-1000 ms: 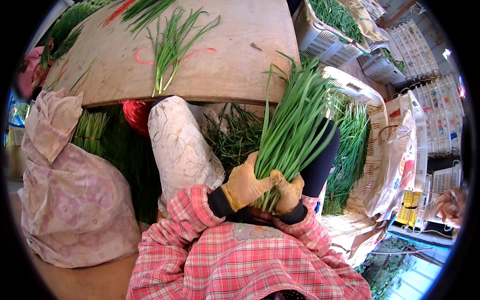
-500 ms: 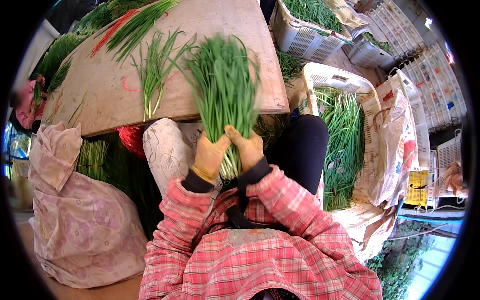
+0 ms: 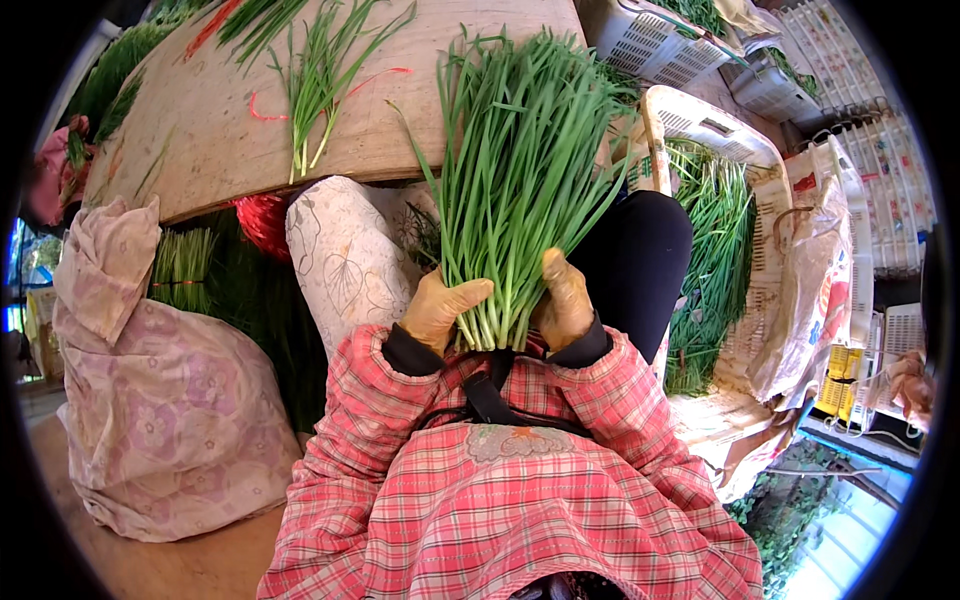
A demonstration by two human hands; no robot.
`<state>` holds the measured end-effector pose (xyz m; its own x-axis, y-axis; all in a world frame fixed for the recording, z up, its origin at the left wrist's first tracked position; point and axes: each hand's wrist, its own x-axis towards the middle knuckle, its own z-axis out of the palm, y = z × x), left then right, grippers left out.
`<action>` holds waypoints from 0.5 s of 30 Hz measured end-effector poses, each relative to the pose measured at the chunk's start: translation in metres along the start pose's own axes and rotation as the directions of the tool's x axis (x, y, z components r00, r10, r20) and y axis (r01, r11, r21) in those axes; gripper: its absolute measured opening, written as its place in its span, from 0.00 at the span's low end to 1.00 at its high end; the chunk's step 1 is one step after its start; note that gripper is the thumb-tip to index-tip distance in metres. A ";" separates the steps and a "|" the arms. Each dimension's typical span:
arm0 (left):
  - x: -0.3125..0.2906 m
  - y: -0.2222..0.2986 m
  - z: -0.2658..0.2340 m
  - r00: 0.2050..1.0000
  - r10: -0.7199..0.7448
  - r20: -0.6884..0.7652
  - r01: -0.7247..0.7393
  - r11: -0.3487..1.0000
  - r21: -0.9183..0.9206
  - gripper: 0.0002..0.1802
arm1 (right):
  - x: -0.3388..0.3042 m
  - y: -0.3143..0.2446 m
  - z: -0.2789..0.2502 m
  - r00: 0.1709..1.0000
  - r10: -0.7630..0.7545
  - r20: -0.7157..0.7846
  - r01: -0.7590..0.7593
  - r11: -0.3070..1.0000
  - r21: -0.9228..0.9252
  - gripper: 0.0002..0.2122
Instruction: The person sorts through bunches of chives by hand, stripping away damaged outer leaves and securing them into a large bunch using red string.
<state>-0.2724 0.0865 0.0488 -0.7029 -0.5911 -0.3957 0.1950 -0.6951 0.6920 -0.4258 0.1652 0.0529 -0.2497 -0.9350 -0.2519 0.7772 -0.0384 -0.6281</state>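
Observation:
A large loose bunch of garlic chives [image 3: 515,200] stands above my lap, its green leaves fanned out and its pale stem ends pointing toward me. My left hand [image 3: 438,308], in a yellowish glove, closes around the lower stems from the left, thumb laid across them. From the right, my right hand [image 3: 566,300] cups the same stems, its thumb pointing up; its other fingers are hidden behind the bunch. On the wooden board [image 3: 230,150] beyond my knees lie a few loose chives [image 3: 315,85] across a red tie string [image 3: 268,110].
A white plastic crate [image 3: 715,120] full of chives [image 3: 710,270] stands by my right knee. More crates sit behind it. To my left are a flowered cloth bundle [image 3: 170,420], tied chives [image 3: 183,265] and red string [image 3: 263,225]. Another person's pink sleeve [image 3: 55,175] shows at far left.
The bunch has spread wider and shifted right, and its leaves now stand still instead of blurred. My hands have moved apart, from thumbs together to either side of the stems. The view has shifted slightly.

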 end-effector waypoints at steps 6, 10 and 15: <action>0.000 -0.001 0.019 0.992 0.065 -0.109 -0.051 0.991 0.126 0.22 | -0.004 -0.004 0.006 0.984 0.009 -0.177 -0.072 0.934 -0.349 0.25; -0.006 0.005 -0.005 0.992 -0.051 0.116 0.083 0.952 -0.293 0.23 | -0.004 -0.001 -0.019 0.995 0.031 -0.096 -0.037 0.998 -0.060 0.20; -0.002 -0.011 -0.008 0.995 -0.031 0.094 0.054 0.965 -0.257 0.28 | -0.008 0.004 0.000 0.996 -0.042 -0.075 0.044 0.999 0.027 0.15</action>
<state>-0.2676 0.0922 0.0375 -0.7699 -0.5283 -0.3581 0.3261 -0.8080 0.4908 -0.4206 0.1726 0.0520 -0.3247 -0.9034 -0.2802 0.7811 -0.0890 -0.6181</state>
